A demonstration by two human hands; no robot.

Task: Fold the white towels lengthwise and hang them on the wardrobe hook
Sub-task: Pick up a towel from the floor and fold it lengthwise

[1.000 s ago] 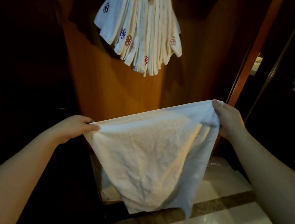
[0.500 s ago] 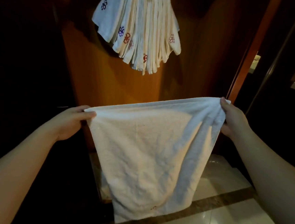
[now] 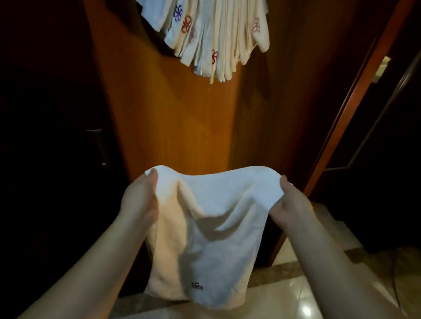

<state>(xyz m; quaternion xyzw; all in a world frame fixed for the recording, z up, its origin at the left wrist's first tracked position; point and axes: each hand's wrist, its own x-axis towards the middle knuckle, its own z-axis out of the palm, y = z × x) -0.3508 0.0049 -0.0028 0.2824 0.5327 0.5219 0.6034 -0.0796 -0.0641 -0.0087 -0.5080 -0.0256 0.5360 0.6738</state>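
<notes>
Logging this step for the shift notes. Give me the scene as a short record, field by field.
held item: white towel, hanging slack between both hands, small dark emblem near its lower edge
left hand: grips the towel's upper left corner
right hand: grips the upper right corner
already hung: bunch of folded towels on the wooden wardrobe panel, hook out of view
floor: glossy tiles
task stage: towel not yet hung

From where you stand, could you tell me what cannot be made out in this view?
- Wardrobe hook: cut off by the head view's top edge above the hung towels.
- Embroidered mark on the held towel: too small to read.
- Fingertips of left hand and right hand: hidden behind the cloth.
</notes>
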